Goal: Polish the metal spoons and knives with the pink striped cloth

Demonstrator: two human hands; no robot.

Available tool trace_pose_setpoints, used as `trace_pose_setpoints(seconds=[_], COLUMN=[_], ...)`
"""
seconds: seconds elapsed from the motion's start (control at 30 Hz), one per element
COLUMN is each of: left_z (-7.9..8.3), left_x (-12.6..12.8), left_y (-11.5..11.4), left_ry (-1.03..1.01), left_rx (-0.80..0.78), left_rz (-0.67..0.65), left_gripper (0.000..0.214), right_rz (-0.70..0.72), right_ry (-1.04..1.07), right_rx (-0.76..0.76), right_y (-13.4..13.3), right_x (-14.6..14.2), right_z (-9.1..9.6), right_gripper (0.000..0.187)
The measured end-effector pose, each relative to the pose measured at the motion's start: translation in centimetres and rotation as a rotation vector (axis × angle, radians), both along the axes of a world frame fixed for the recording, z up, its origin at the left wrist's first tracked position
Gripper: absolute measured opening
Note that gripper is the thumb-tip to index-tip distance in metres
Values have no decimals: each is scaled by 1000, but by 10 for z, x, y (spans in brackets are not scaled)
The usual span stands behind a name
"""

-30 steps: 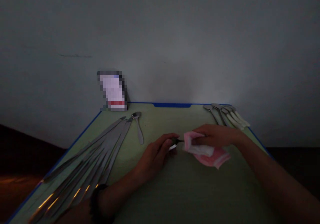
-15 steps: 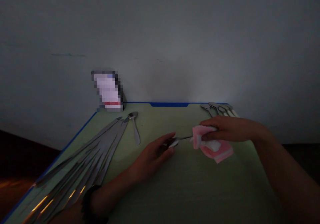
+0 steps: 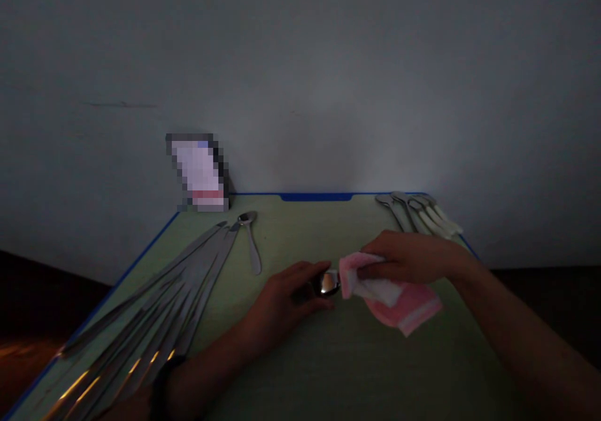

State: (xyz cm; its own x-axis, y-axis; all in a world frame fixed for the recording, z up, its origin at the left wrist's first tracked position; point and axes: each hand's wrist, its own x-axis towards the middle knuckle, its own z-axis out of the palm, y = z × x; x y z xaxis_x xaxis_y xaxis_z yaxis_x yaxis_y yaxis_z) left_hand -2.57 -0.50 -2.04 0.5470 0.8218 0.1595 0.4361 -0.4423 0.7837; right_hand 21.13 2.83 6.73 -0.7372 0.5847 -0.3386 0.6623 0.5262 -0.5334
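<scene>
Over the middle of the table a spoon (image 3: 329, 281) shows its shiny bowl, with the handle hidden behind the cloth. My left hand (image 3: 286, 299) curls thumb and fingers around the bowl's left side. In my right hand (image 3: 413, 255) is a pink and white cloth (image 3: 399, 302), bunched against the spoon at the handle end, one corner hanging loose. Some of the right fingers are hidden by the cloth.
Several long table knives (image 3: 159, 302) lie fanned on the left, beside another spoon (image 3: 252, 239). Several spoons and white-handled pieces (image 3: 429, 214) rest at the back right. A blurred phone (image 3: 200, 170) leans on the wall (image 3: 300, 83) behind the blue-edged table (image 3: 305, 220).
Both hands have come slightly nearer to me with the spoon. The cloth has moved left, up to the bowl, covering the handle that showed before. The bowl has turned.
</scene>
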Motion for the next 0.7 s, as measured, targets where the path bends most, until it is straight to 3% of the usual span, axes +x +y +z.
trace_pose_setpoints(seconds=[0.3, 0.7], left_z=[8, 15], left_x=[1, 5], left_y=[-4, -4], left_ry=[46, 67], left_rx=[32, -80], left_rz=[-64, -18], left_gripper=[31, 31], right_rz=[54, -159], right_ry=[31, -61], right_rx=[-17, -287], right_y=[0, 17], right_x=[-16, 34], right_z=[-13, 1], right_gripper=[32, 41])
